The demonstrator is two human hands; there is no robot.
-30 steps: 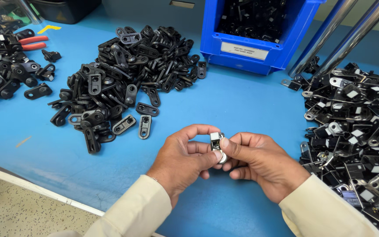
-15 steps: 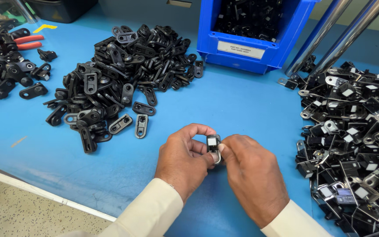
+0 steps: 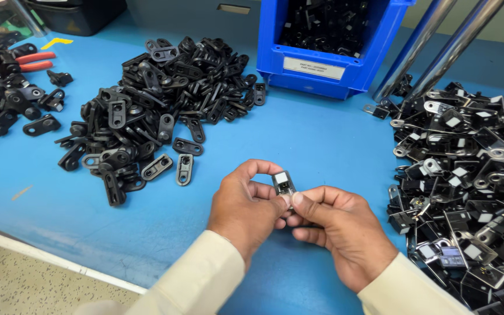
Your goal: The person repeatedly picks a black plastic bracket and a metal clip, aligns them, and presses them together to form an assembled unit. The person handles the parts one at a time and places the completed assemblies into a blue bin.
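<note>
- The left hand (image 3: 246,204) and the right hand (image 3: 336,230) met over the near part of the blue table (image 3: 322,140), both with pale sleeves (image 3: 193,280) behind them.
- Between them was a small black part (image 3: 284,184) with a pale square on its top end. It stood almost upright, so its long axis ran away from the person, and its lower end was hidden among the fingertips.
- The left fingers (image 3: 258,169) were curled closed around the left side of the part, and the right thumb (image 3: 307,201) pressed against its lower right side. Both hands were closed on it; neither was clearly nearer, because they touched each other there.
- The part lay above the fingertips, not beside them, with its top end free.
- Farther on the left, a pile of flat black plates (image 3: 158,105) lay well apart from the hands.
- On the right, a heap of black and silver parts (image 3: 468,175) lay near the right hand but not touching it.
- At the far side stood a blue bin (image 3: 333,52) with dark pieces inside, and two metal tubes (image 3: 433,46) leaned beside it.
- Red-handled pliers (image 3: 30,61) lay at the far left.
</note>
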